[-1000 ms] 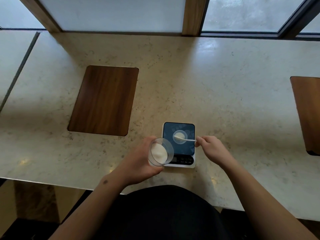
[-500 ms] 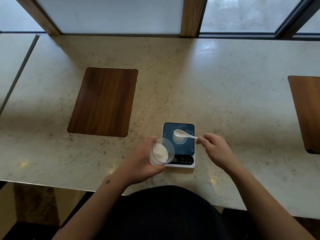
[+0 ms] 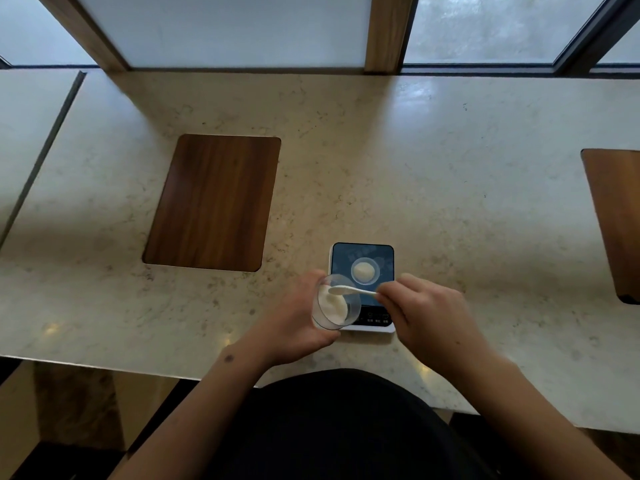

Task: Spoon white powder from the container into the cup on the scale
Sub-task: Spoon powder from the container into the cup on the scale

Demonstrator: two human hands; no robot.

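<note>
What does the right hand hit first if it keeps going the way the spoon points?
Likely the white powder inside the clear plastic container held by the left hand; the right hand's white spoon tip is already over its rim. Depth unclear.

cup [image 3: 364, 271] on scale [image 3: 383, 252], container [image 3: 332, 303] just left

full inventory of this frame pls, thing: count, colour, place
scale: 1, dark blue top with white base, on the counter near its front edge
cup: 1, clear, on the scale, holds white powder
container: 1, clear, tilted, part full of white powder, in the left hand
spoon: 1, white, bowl over the container mouth
wooden panels: 2, dark brown, one left of the scale, one cut off at right edge
counter: 1, beige stone
windows: along the back
left hand: holds container
right hand: pinches spoon handle
</note>
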